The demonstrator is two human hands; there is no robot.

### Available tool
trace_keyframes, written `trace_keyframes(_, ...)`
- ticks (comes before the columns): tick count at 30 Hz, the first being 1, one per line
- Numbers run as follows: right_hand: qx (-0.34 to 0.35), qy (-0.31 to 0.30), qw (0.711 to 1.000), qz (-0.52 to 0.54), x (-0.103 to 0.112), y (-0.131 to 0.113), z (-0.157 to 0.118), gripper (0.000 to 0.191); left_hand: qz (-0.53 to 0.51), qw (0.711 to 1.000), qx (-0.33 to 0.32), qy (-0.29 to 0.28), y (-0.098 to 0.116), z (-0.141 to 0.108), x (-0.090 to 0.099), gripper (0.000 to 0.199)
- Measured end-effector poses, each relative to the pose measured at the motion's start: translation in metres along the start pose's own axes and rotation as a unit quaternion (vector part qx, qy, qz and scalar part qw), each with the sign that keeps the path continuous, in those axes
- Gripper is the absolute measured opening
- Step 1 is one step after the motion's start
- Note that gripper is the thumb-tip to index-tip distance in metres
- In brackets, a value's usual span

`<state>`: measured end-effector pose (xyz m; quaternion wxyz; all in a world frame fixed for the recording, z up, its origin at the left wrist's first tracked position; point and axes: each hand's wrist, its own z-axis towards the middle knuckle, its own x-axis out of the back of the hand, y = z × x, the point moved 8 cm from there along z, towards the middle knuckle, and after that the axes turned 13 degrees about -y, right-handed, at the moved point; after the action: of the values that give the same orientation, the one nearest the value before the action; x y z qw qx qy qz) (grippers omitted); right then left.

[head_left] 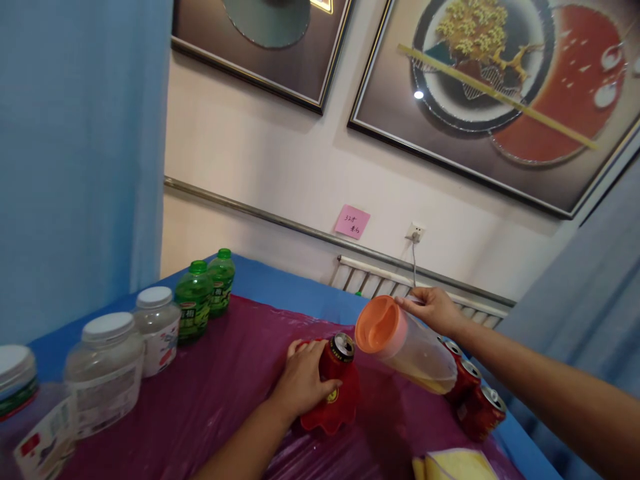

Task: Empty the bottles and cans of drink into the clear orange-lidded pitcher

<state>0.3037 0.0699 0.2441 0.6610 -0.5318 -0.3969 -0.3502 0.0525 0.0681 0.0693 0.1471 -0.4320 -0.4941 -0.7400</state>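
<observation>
My left hand (303, 380) is wrapped round a red drink can (341, 348) with a black top band and an opened lid. Around the can's base spreads a red scalloped piece (327, 421), perhaps a funnel or dish; the hand hides part of it. My right hand (433, 308) grips a clear plastic pitcher (417, 350) at its handle side. The pitcher is tilted with its orange lid (381, 325) toward the can, and a little yellowish liquid lies along its lower side. No stream of liquid shows between pitcher and can.
Several red cans (481, 412) stand at the right. Green bottles (194, 303) and clear jars with white lids (106, 373) line the left. A yellow cloth (457, 465) lies at the front right on the purple plastic sheet (200, 400). A radiator (373, 279) runs along the wall.
</observation>
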Motion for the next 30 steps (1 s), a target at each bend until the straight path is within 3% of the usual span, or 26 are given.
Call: trace_keyframes(30,-0.002,-0.002,1.0,0.008,-0.0001,-0.0021,-0.0015,0.063,0.001,1.0,0.002,-0.005,0.0028,-0.0006,0.0014,0.071)
